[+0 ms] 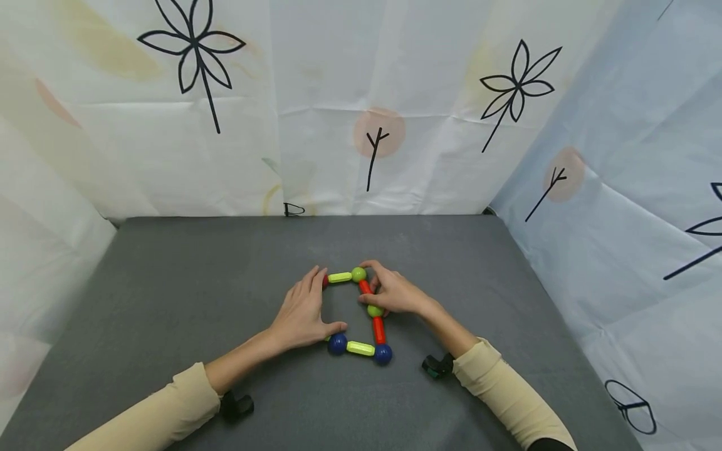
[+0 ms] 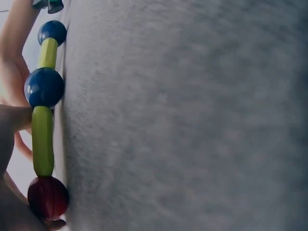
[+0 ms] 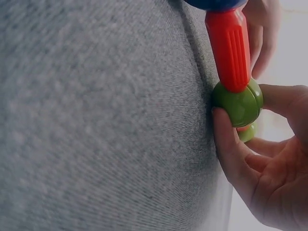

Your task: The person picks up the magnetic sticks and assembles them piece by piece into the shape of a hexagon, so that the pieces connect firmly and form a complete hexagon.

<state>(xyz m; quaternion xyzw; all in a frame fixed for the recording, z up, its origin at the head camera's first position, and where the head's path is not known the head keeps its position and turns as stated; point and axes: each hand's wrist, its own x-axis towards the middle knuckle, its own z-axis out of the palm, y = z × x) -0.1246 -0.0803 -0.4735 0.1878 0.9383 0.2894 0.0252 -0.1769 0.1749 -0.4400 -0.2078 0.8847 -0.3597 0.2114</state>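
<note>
A closed loop of magnetic building rods and balls lies on the grey table. My left hand point(image 1: 301, 313) spans its left side: fingers at the red ball point(image 2: 48, 197), thumb by the near blue ball point(image 1: 337, 344). Between these balls runs a yellow-green rod point(image 2: 43, 142), hidden under that hand in the head view. My right hand point(image 1: 397, 291) pinches the middle green ball point(image 3: 238, 103) on the right side, one finger reaching to the far green ball point(image 1: 358, 274). Red rods point(image 1: 378, 330) meet at the pinched ball; another blue ball point(image 1: 383, 354) forms the near right corner.
The grey tabletop point(image 1: 214, 263) extends around the loop. Pale patterned cloth point(image 1: 333, 150) hangs behind the table and along its sides. Dark wrist cameras point(image 1: 237, 406) sit close over the table by both forearms.
</note>
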